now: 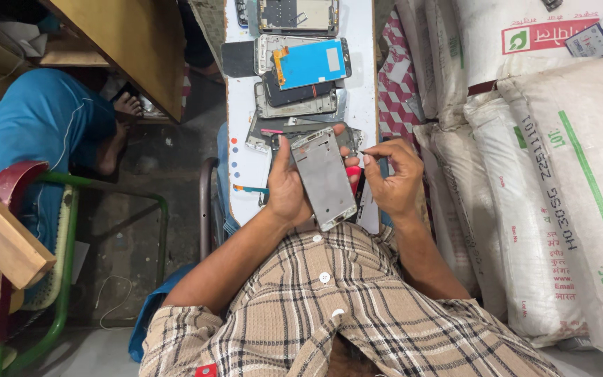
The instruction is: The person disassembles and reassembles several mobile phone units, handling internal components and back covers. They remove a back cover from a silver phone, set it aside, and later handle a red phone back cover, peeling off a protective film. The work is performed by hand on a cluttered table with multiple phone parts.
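A person's left hand (289,187) grips a grey phone frame (324,178) above the white counter (244,164) — the right hand (392,178) pinches a thin tool beside it, with more phone parts (301,66) stacked beyond.

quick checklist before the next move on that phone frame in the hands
1. Left hand has a firm hold on the grey phone frame: ok, thumb and fingers wrap its edges.
2. Right hand has its tool or part ready: cannot tell, the fingertips pinch something too small to make out.
3. Frame faces up toward the camera: ok, its flat metal side shows.
4. Work held over the white board: ok, the board lies under the hands.
5. Spare parts within reach: ok, the stacked frames and the blue-backed panel lie just beyond the hands.
6. Red item behind the frame identified: cannot tell, mostly hidden.
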